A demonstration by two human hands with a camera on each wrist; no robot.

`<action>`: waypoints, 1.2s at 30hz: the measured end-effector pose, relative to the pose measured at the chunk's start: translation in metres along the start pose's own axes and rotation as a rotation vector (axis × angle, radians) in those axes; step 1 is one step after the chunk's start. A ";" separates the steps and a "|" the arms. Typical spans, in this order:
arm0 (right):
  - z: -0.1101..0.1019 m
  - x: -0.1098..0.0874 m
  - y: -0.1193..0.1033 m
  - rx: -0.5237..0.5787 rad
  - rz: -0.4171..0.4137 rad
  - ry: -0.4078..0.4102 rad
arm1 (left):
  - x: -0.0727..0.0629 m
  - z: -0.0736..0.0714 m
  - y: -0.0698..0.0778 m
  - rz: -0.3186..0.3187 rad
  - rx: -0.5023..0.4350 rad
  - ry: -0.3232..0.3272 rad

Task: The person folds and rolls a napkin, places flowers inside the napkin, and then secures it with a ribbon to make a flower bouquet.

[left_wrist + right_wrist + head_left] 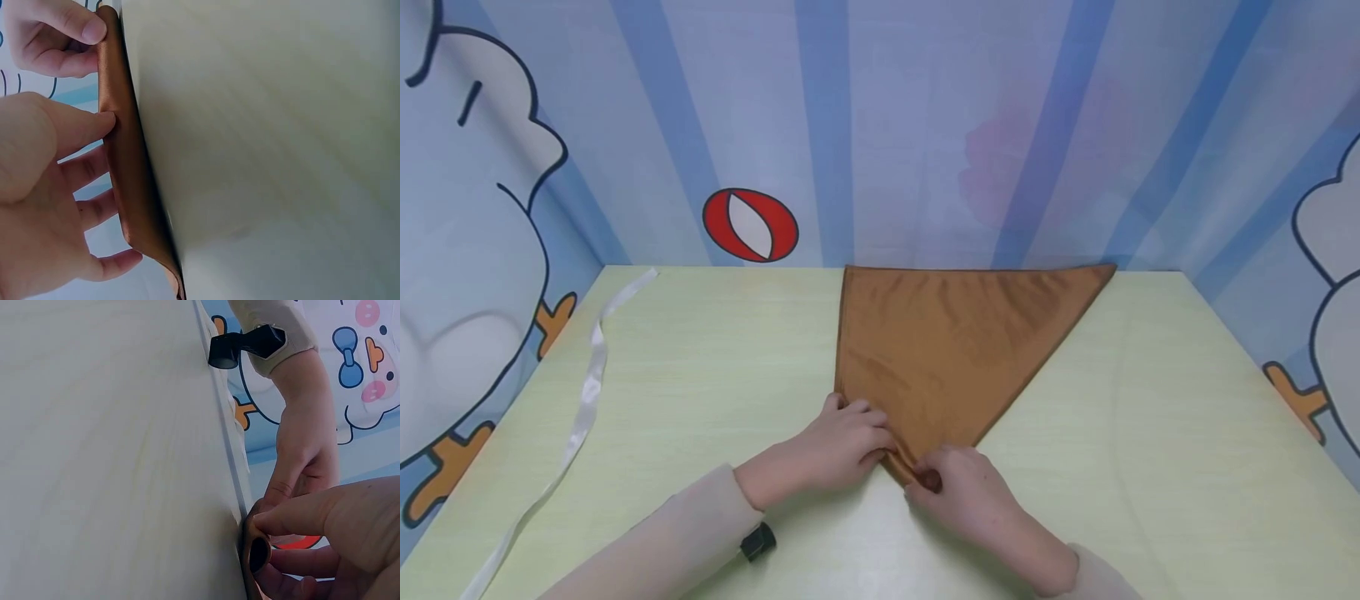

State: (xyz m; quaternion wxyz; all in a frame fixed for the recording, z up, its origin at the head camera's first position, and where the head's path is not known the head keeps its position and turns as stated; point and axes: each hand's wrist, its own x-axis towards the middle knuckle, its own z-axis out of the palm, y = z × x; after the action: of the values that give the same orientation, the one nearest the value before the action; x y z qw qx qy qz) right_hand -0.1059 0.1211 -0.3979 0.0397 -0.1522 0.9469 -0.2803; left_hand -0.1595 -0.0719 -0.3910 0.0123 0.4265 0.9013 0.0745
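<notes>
A brown satiny cloth (947, 350) lies on the table, with a straight far edge and a slanting right side. Its near edge is rolled into a tube, seen lengthwise in the left wrist view as a brown roll (125, 156). My left hand (846, 446) holds this roll near its left part, thumb on the near side and fingers spread over the top. At the right end, my right hand (970, 496) pinches the roll between thumb and fingers. The tube's dark open end (259, 555) shows in the right wrist view.
A long white ribbon (591, 387) lies along the left side of the pale table (715, 350). Behind stands a blue striped backdrop (910, 125) with cartoon prints. A black wrist camera (758, 542) hangs by the left sleeve.
</notes>
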 end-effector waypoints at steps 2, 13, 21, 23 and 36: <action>0.000 0.001 0.000 0.000 0.004 -0.006 | 0.001 0.000 0.000 -0.003 -0.004 -0.010; 0.000 0.002 0.001 0.014 0.009 -0.028 | 0.007 -0.003 -0.001 0.019 -0.010 -0.046; -0.001 0.003 0.003 0.017 0.004 -0.025 | 0.011 -0.007 0.000 -0.021 -0.052 -0.087; -0.002 0.003 0.004 0.025 -0.002 -0.020 | 0.012 -0.007 -0.001 -0.030 -0.073 -0.082; -0.005 0.005 0.006 0.055 -0.002 0.004 | 0.017 -0.006 -0.011 -0.024 -0.138 -0.039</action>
State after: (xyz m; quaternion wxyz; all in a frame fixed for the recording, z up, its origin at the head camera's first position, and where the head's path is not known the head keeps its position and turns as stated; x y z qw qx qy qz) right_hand -0.1129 0.1268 -0.3971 0.0418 -0.1516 0.9388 -0.3063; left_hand -0.1789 -0.0662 -0.3863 0.0604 0.4151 0.8987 0.1281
